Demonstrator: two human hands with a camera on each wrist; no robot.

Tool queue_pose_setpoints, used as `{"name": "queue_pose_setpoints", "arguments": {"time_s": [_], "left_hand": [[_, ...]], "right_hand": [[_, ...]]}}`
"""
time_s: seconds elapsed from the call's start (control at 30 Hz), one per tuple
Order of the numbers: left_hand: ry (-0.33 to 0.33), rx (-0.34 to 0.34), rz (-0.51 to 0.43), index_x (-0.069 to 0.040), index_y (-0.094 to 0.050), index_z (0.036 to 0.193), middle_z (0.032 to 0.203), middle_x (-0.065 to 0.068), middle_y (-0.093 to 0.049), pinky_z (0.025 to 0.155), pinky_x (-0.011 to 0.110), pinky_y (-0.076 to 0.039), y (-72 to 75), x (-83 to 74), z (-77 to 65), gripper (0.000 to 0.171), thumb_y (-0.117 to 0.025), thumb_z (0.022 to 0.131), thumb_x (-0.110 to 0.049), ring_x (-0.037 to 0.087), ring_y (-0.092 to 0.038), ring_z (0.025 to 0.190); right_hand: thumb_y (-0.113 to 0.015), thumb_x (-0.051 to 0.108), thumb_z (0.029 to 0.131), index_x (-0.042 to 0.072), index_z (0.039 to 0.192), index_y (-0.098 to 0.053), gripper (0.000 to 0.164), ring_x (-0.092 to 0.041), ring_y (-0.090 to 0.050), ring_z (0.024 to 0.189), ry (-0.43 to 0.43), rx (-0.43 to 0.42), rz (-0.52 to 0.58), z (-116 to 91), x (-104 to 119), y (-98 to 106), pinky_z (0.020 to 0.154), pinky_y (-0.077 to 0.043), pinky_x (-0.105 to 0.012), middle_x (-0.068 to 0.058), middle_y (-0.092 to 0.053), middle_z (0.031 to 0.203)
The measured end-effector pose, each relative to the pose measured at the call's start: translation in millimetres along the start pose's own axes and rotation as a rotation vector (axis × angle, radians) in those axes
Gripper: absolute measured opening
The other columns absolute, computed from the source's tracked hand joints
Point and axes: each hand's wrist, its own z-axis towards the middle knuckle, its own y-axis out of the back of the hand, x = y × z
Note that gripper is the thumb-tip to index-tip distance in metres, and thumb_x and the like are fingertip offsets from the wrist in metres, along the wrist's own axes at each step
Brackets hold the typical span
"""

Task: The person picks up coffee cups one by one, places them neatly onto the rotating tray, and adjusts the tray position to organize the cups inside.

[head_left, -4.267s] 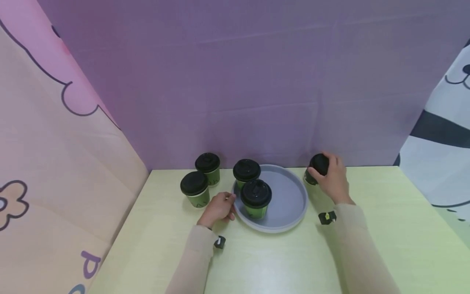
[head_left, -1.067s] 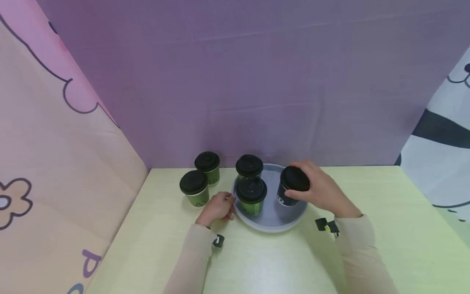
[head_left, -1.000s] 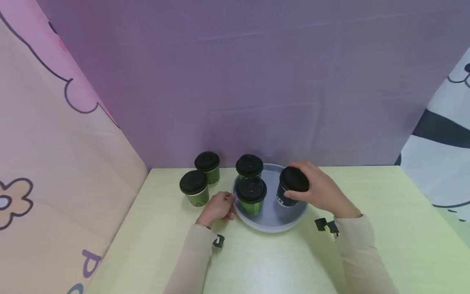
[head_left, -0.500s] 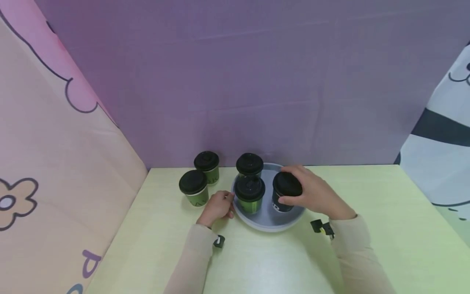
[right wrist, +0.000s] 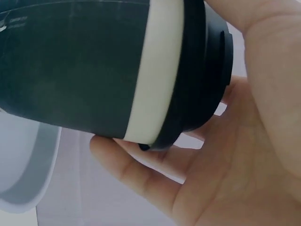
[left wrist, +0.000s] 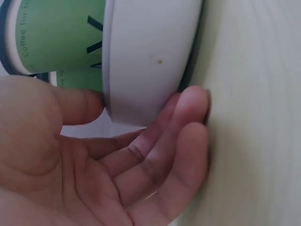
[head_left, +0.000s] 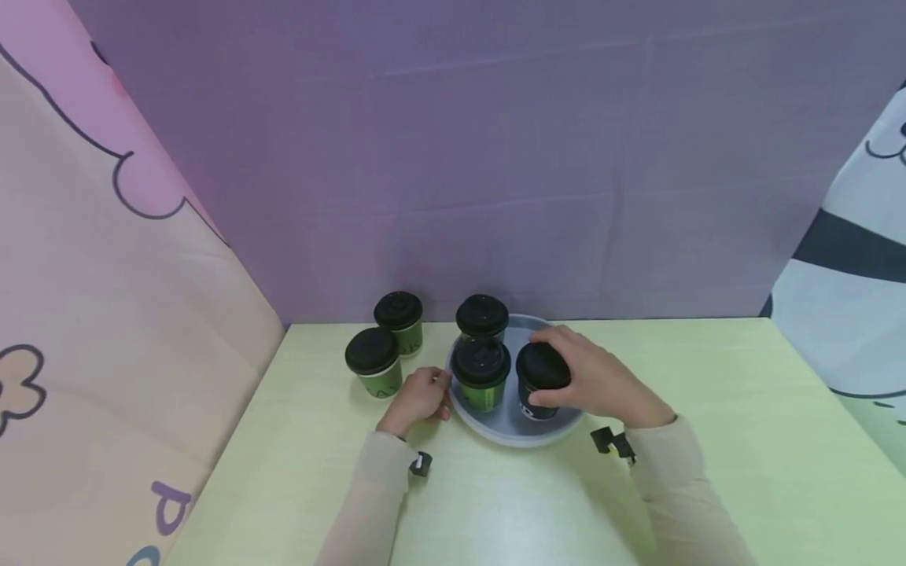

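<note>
My right hand (head_left: 602, 379) grips a dark paper coffee cup (head_left: 542, 380) by its black lid, thumb in front and fingers behind. In the right wrist view the cup (right wrist: 80, 66) lies between thumb and curled fingers. It is over the right part of a round grey tray (head_left: 520, 435); whether its base touches cannot be told. Two green coffee cups with black lids, a front one (head_left: 481, 376) and a back one (head_left: 483, 316), stand on the tray's left side. My left hand (head_left: 419, 399) holds the tray's left rim, thumb on the rim (left wrist: 150, 61) and fingers low against its side.
Two more lidded green cups, one nearer (head_left: 375, 363) and one farther (head_left: 399, 322), stand on the pale table (head_left: 495, 511) left of the tray. A purple cloth backdrop (head_left: 453, 157) rises behind the table's far edge. Printed cloths hang on both sides.
The right hand has brought the dark cup from the table at the right over the tray, then further left and nearer the front green cup. The left hand stays at the rim.
</note>
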Motion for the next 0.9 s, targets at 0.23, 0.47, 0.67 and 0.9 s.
{"name": "queue_pose_setpoints", "arguments": {"time_s": [0.23,0.47,0.67,0.9], "left_hand": [[0.009,0.07,0.003,0.007,-0.052,0.142,0.089,0.014,-0.071,0.063,0.033,-0.058,6.2,-2.5,-3.6,0.045,-0.047,0.107,-0.022,0.02,-0.069,0.066],[0.037,0.109,-0.011,0.005,-0.051,0.143,0.095,0.015,-0.07,0.064,0.033,-0.058,7.8,-4.2,-6.0,0.044,-0.047,0.104,-0.017,0.021,-0.069,0.07],[0.026,0.108,-0.031,0.006,-0.051,0.142,0.096,0.017,-0.07,0.065,0.034,-0.058,6.9,-3.5,-6.6,0.043,-0.048,0.104,-0.016,0.022,-0.069,0.07],[0.022,0.094,-0.02,0.005,-0.051,0.143,0.096,0.015,-0.07,0.064,0.033,-0.058,5.2,-2.3,-3.9,0.044,-0.047,0.106,-0.018,0.02,-0.069,0.068]], "right_hand": [[-0.086,0.047,0.08,0.016,0.148,-0.049,0.084,-0.034,-0.057,0.127,-0.012,0.033,-0.016,1.0,2.7,-2.8,0.097,-0.052,-0.057,-0.012,-0.05,0.151],[-0.089,0.045,0.077,0.017,0.144,-0.052,0.081,-0.029,-0.06,0.123,0.018,0.02,-0.024,0.7,4.5,-5.2,0.097,-0.053,-0.054,-0.007,-0.054,0.144],[-0.089,0.046,0.076,0.018,0.139,-0.054,0.078,-0.026,-0.062,0.117,0.044,0.002,-0.026,0.4,5.7,-6.7,0.093,-0.054,-0.052,-0.006,-0.056,0.137],[-0.09,0.047,0.074,0.02,0.139,-0.053,0.08,-0.025,-0.06,0.117,0.03,-0.001,-0.035,0.4,7.3,-8.9,0.093,-0.054,-0.051,-0.005,-0.055,0.136]]}}
